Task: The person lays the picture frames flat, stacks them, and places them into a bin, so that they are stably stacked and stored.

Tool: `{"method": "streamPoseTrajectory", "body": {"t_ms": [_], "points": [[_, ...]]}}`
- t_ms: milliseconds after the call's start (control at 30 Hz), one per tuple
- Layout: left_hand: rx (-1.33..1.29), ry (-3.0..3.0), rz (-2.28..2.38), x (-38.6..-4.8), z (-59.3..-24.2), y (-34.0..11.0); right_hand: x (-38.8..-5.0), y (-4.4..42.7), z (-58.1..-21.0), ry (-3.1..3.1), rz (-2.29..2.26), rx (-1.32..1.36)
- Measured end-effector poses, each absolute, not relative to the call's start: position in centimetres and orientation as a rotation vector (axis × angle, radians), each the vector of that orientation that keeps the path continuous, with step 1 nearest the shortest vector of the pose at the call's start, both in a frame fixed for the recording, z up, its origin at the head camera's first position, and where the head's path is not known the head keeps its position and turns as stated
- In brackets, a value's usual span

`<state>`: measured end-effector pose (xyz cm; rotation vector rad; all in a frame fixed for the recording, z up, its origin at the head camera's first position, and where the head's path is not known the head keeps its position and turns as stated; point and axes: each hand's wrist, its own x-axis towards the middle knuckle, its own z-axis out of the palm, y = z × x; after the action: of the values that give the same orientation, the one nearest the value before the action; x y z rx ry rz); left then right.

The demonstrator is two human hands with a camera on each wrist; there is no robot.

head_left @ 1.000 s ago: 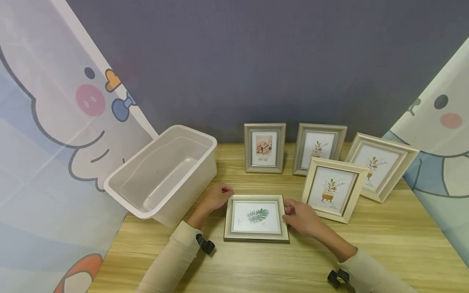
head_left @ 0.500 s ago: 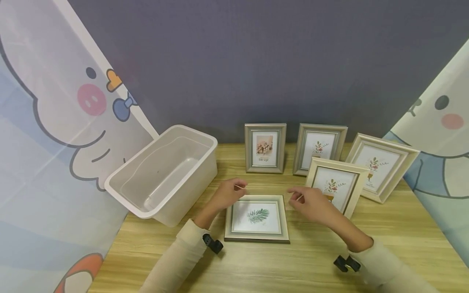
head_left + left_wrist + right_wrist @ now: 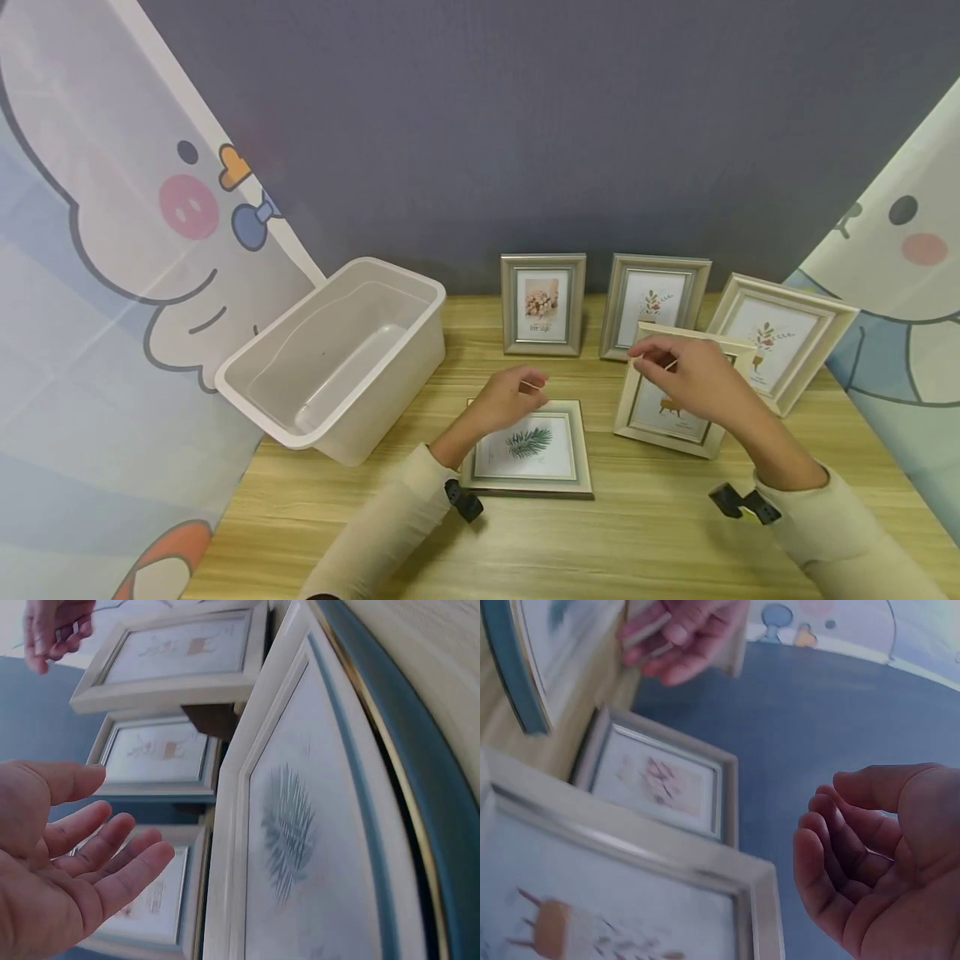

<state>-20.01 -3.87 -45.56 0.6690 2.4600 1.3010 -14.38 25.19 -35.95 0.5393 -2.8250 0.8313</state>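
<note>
A picture frame with a green leaf print (image 3: 529, 454) lies flat on the table. Above its upper left part hovers my left hand (image 3: 510, 398), fingers loosely bent and nothing in them; the left wrist view shows this hand (image 3: 90, 855) with thumb and fingers apart. My right hand (image 3: 693, 373) is in front of the top of the near standing frame with a plant-pot print (image 3: 647, 408), hiding part of it. In the right wrist view the right hand (image 3: 885, 855) is loosely curled, empty and apart from that frame's edge.
A deep off-white plastic bin (image 3: 405, 367) stands at the left. Along the back stand a frame with a pink flower print (image 3: 542, 304), a second plant-print frame (image 3: 654, 296) and a third, angled one (image 3: 780, 342) at the right. A dark panel (image 3: 525, 125) rises behind.
Both hands have let go of the leaf-print frame's sides and lifted. The left moved right over it; the right moved right and up to the near standing frame. The frames stayed put.
</note>
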Motion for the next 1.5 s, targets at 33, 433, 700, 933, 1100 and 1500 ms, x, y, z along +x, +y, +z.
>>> {"method": "streamPoseTrajectory", "body": {"t_ms": [33, 433, 700, 933, 1100, 1500], "points": [[0.675, 2.454, 1.298, -20.0, -45.6, -3.5, -14.4, 25.5, -35.7, -2.811, 0.81, 0.527], [0.787, 2.415, 1.301, -19.8, -46.0, 0.7, -15.9, 28.0, -34.0, -2.656, 0.593, 0.466], [0.789, 2.374, 1.341, -20.0, -46.6, 2.8, -16.9, 28.8, -34.6, -2.741, 0.569, 0.454], [0.714, 2.349, 1.404, -20.3, -47.1, 4.1, -17.5, 29.3, -35.0, -2.855, 0.578, 0.423], [0.712, 2.341, 1.431, -20.5, -47.2, 5.2, -17.9, 29.4, -35.2, -2.888, 0.548, 0.428], [0.705, 2.346, 1.426, -20.4, -47.8, 7.4, -18.3, 29.3, -36.1, -2.86, 0.537, 0.427]]}}
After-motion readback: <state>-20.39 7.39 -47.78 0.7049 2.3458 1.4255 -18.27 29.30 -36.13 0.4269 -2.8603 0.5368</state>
